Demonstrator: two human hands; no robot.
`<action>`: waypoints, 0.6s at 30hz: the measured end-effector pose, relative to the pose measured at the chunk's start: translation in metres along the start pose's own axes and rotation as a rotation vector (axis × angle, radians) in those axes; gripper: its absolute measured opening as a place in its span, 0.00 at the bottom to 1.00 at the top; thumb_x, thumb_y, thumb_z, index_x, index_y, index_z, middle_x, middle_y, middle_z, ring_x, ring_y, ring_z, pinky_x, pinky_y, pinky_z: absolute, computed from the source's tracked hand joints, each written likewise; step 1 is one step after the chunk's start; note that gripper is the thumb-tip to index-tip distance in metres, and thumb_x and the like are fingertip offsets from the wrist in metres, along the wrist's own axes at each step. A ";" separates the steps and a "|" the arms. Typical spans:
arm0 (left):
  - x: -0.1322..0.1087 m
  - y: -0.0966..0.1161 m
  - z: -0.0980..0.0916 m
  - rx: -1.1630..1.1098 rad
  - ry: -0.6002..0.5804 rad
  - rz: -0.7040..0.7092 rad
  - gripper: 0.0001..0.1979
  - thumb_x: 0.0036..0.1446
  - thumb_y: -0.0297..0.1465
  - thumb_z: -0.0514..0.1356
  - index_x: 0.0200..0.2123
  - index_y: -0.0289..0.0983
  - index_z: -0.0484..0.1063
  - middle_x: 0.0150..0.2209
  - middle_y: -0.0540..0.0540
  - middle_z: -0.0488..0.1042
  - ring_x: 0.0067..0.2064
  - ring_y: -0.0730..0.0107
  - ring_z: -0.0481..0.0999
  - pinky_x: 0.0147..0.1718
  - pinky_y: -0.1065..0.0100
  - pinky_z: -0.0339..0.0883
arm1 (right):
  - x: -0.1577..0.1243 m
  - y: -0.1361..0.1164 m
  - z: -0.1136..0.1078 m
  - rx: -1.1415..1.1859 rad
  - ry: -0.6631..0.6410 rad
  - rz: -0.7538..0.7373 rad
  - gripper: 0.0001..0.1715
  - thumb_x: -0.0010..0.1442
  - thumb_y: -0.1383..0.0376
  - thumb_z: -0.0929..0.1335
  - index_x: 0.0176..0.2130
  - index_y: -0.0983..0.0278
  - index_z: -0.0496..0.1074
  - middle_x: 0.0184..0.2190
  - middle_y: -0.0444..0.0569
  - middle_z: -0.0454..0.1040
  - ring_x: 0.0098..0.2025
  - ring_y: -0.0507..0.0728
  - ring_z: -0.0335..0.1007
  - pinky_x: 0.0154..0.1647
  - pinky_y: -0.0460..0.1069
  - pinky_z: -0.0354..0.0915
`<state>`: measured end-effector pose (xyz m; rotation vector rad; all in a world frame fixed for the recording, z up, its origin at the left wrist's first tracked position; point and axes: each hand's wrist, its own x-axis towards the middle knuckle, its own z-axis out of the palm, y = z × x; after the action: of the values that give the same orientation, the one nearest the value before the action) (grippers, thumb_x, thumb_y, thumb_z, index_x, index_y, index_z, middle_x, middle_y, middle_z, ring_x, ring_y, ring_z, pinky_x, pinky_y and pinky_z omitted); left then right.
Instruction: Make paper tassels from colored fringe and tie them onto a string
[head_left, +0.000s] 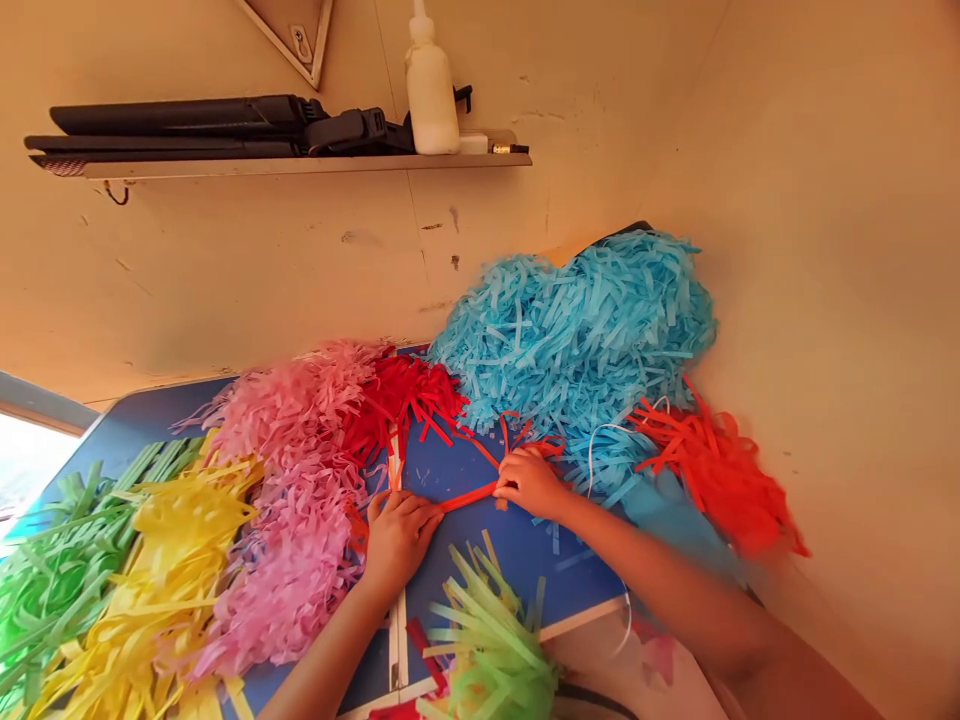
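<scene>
A narrow red paper strip [471, 497] stretches between my two hands, low over the blue table. My left hand [401, 530] pinches its left end, fingers pressed together. The other end is gripped by my right hand [531, 482], whose fingers are curled closed. Loose red strips [484, 450] lie just behind the right hand. Beyond the hands sits a pile of dark red shredded paper [405, 395]. A large heap of light blue paper fringe [577, 330] rises behind my right hand, and an orange-red bunch [720, 475] lies right of it.
Pink fringe [300, 400], yellow fringe [161, 550] and green fringe [67, 560] cover the left of the blue table [472, 545]. Pale green fringe [495, 640] is nearest me. A white string [591, 455] hangs at right. The wall shelf [300, 167] carries a white bottle [433, 95].
</scene>
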<state>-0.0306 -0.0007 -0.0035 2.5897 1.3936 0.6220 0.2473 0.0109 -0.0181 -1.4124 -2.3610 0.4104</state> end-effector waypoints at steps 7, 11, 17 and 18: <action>0.006 0.000 0.004 -0.001 -0.030 -0.079 0.15 0.65 0.39 0.54 0.33 0.44 0.79 0.35 0.48 0.81 0.42 0.59 0.76 0.49 0.52 0.56 | 0.008 0.003 -0.006 0.075 -0.039 0.097 0.08 0.60 0.63 0.74 0.29 0.62 0.78 0.31 0.45 0.75 0.38 0.55 0.67 0.40 0.48 0.59; 0.011 -0.003 0.007 0.027 -0.072 -0.089 0.15 0.64 0.38 0.56 0.29 0.41 0.77 0.31 0.47 0.80 0.39 0.58 0.76 0.46 0.52 0.56 | 0.015 0.003 -0.005 0.062 -0.078 0.145 0.10 0.58 0.64 0.74 0.25 0.62 0.76 0.28 0.44 0.73 0.36 0.54 0.66 0.38 0.48 0.58; 0.025 -0.006 0.003 0.061 -0.156 -0.030 0.13 0.61 0.36 0.57 0.26 0.41 0.75 0.26 0.49 0.77 0.35 0.61 0.74 0.45 0.54 0.58 | 0.021 -0.001 -0.006 -0.016 -0.121 0.180 0.11 0.57 0.64 0.74 0.25 0.62 0.74 0.28 0.45 0.73 0.35 0.55 0.66 0.37 0.49 0.55; 0.026 -0.005 0.002 0.067 -0.157 -0.016 0.11 0.61 0.35 0.57 0.28 0.42 0.75 0.27 0.48 0.77 0.36 0.60 0.74 0.46 0.53 0.58 | 0.021 -0.004 -0.007 -0.038 -0.114 0.173 0.10 0.58 0.64 0.74 0.26 0.63 0.75 0.29 0.46 0.73 0.35 0.56 0.66 0.38 0.50 0.54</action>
<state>-0.0213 0.0233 0.0004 2.6109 1.4066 0.3670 0.2384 0.0281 -0.0069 -1.6596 -2.3544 0.5072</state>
